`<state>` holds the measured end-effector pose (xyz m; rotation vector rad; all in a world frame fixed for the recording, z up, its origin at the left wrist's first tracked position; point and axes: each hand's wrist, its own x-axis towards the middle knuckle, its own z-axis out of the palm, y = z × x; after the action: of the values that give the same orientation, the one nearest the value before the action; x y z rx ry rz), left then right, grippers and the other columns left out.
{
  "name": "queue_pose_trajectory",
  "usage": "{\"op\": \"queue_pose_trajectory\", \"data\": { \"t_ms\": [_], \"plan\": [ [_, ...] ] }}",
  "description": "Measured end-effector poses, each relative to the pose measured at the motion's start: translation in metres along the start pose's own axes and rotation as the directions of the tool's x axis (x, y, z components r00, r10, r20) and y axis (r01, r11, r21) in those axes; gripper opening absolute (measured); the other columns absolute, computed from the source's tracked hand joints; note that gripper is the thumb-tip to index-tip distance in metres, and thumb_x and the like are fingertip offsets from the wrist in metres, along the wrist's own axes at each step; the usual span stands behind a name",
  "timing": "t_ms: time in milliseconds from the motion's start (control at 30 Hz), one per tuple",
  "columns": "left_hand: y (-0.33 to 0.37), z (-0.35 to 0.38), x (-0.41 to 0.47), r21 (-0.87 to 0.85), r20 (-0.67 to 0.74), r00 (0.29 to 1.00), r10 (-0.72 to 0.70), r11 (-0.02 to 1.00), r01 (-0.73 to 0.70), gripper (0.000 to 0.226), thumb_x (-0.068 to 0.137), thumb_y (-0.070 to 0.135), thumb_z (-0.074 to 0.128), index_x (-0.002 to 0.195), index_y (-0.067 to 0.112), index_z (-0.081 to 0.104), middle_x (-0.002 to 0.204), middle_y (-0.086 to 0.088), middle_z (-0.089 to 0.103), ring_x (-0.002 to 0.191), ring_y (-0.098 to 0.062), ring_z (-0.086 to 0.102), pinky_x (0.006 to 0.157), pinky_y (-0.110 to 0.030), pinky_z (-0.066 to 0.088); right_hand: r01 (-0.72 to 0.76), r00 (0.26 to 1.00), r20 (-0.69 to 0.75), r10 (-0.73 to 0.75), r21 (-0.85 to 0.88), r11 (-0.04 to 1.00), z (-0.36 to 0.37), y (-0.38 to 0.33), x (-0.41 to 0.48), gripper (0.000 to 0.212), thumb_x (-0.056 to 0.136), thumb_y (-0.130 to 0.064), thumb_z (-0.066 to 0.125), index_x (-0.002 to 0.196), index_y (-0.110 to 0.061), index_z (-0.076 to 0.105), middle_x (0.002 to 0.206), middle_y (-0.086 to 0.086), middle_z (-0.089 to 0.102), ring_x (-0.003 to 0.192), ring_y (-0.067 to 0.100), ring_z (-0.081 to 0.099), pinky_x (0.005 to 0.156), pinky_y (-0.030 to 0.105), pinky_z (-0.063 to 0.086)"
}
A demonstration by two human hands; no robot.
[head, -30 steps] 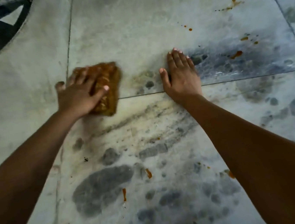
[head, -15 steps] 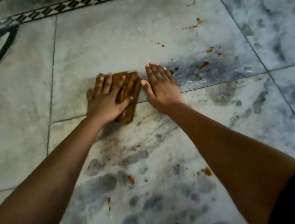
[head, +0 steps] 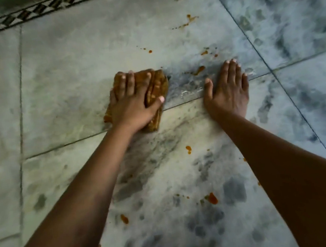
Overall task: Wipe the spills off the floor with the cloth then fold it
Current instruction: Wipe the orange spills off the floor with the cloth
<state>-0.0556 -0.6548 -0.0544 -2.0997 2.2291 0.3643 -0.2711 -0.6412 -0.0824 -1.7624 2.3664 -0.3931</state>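
Cloth [head: 157,87] under left hand [head: 133,106] fingers [head: 129,84], right hand [head: 228,93] apart.

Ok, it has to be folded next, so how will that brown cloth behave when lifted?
Probably floppy: the cloth bunches in soft ridges under the left hand. Likely damp and heavier than dry, since it looks stained orange like the spills. It may drip or smear.

Bare left grip [head: 133,106], bare right grip [head: 227,93], bare forearms [head: 80,193], short fingernails [head: 161,99]

A black-and-white diamond-patterned border strip [head: 47,6] runs slantwise across the top-left corner.
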Motion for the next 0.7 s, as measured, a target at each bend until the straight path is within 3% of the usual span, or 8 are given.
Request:
{"op": "queue_pose_trajectory", "data": {
  "t_ms": [67, 133, 367, 433, 533, 633, 700],
  "plan": [
    [-0.014, 0.001, -0.014, 0.021, -0.014, 0.997, 0.071, 0.997, -0.07, 0.072, 0.084, 0.072, 0.024, 0.147, 0.045, 0.004, 0.159, 0.003, -0.009, 0.146, -0.019, -0.008, 0.115, -0.047, 0.001, -0.004, 1.0, 0.008, 0.004, -0.03, 1.0, 0.0, 0.0, 0.001, 0.071, 0.094, -0.044, 0.023, 0.149, -0.003, 0.008, 0.158, 0.015, 0.006, 0.146, 0.025, 0.004, 0.117, 0.036, -0.001],
    [-0.034, -0.002, -0.009, 0.03, -0.024, 0.998, 0.051, 0.998, -0.05, 0.071, 0.082, 0.071, 0.02, 0.147, 0.045, 0.006, 0.159, 0.005, -0.007, 0.146, -0.018, -0.006, 0.115, -0.049, 0.003, 0.001, 1.0, 0.008, -0.001, -0.047, 0.999, 0.001, 0.001, 0.002, 0.072, 0.093, -0.044, 0.024, 0.149, -0.004, 0.006, 0.158, 0.015, 0.004, 0.146, 0.024, 0.002, 0.117, 0.036, -0.002],
    [-0.02, -0.033, 0.108, -0.121, -0.031, 0.946, -0.322, 0.941, 0.317, 0.066, 0.092, 0.062, 0.027, 0.15, 0.037, 0.007, 0.16, -0.003, -0.007, 0.146, -0.026, -0.009, 0.115, -0.054, 0.003, 0.002, 1.0, -0.007, -0.002, -0.038, 0.999, -0.001, -0.001, 0.001, 0.075, 0.089, -0.047, 0.021, 0.149, -0.005, 0.008, 0.158, 0.014, 0.005, 0.146, 0.023, 0.003, 0.117, 0.035, -0.002],
    [-0.001, -0.036, 0.132, -0.133, -0.011, 0.956, -0.293, 0.948, 0.289, 0.067, 0.092, 0.062, 0.027, 0.15, 0.037, 0.007, 0.16, -0.005, -0.007, 0.146, -0.026, -0.009, 0.115, -0.054, 0.001, -0.001, 1.0, -0.016, 0.0, -0.028, 1.0, 0.0, -0.001, 0.001, 0.075, 0.088, -0.047, 0.022, 0.149, -0.005, 0.01, 0.158, 0.015, 0.007, 0.146, 0.023, 0.004, 0.117, 0.035, -0.002],
    [0.021, -0.03, 0.123, -0.087, -0.003, 0.993, -0.116, 0.99, 0.115, 0.064, 0.092, 0.063, 0.027, 0.148, 0.041, 0.006, 0.16, -0.005, -0.008, 0.146, -0.026, -0.009, 0.115, -0.052, 0.001, -0.006, 1.0, -0.027, 0.005, -0.024, 1.0, -0.001, -0.002, 0.001, 0.075, 0.088, -0.046, 0.024, 0.148, -0.004, 0.012, 0.157, 0.015, 0.009, 0.146, 0.024, 0.007, 0.117, 0.036, 0.0],
    [0.006, -0.02, 0.081, 0.0, -0.018, 0.998, 0.06, 0.998, -0.06, 0.062, 0.093, 0.063, 0.026, 0.147, 0.044, 0.004, 0.159, -0.003, -0.01, 0.146, -0.024, -0.01, 0.115, -0.049, -0.001, -0.017, 1.0, -0.021, 0.016, -0.031, 0.999, -0.003, -0.003, 0.001, 0.075, 0.088, -0.046, 0.025, 0.148, -0.004, 0.012, 0.157, 0.015, 0.01, 0.146, 0.024, 0.007, 0.117, 0.037, 0.001],
    [-0.019, -0.02, 0.07, 0.032, -0.02, 0.998, 0.053, 0.998, -0.052, 0.063, 0.092, 0.063, 0.028, 0.147, 0.043, 0.004, 0.159, -0.002, -0.01, 0.146, -0.023, -0.01, 0.115, -0.047, -0.005, -0.015, 1.0, -0.022, 0.014, -0.031, 0.999, -0.003, -0.004, 0.0, 0.074, 0.088, -0.046, 0.025, 0.148, -0.004, 0.012, 0.157, 0.015, 0.01, 0.146, 0.024, 0.007, 0.117, 0.036, 0.001]
  ]
}}
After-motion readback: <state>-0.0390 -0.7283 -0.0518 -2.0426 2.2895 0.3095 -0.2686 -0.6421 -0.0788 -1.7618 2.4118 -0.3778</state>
